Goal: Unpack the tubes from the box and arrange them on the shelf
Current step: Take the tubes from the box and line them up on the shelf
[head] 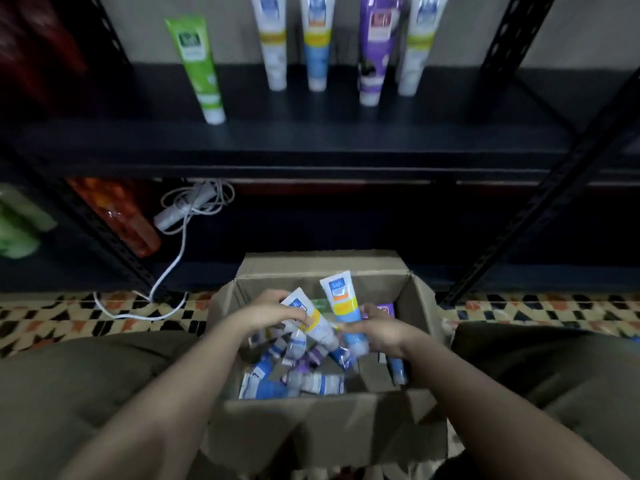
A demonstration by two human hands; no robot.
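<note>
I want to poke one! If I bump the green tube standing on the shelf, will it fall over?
Probably yes. The green tube stands tall and thin on its small white cap, already leaning, so a bump would likely tip it. It stands apart from the other tubes, so nothing would catch it on the shelf. It looks like soft plastic, so it likely wouldn't break.

Both hands curled, arms reaching forward.

1. A white cable (loosely coiled) lies on the lower level, trailing down to the patterned floor.
2. An orange bottle leans left of it.
3. Green bottles sit far left.
</note>
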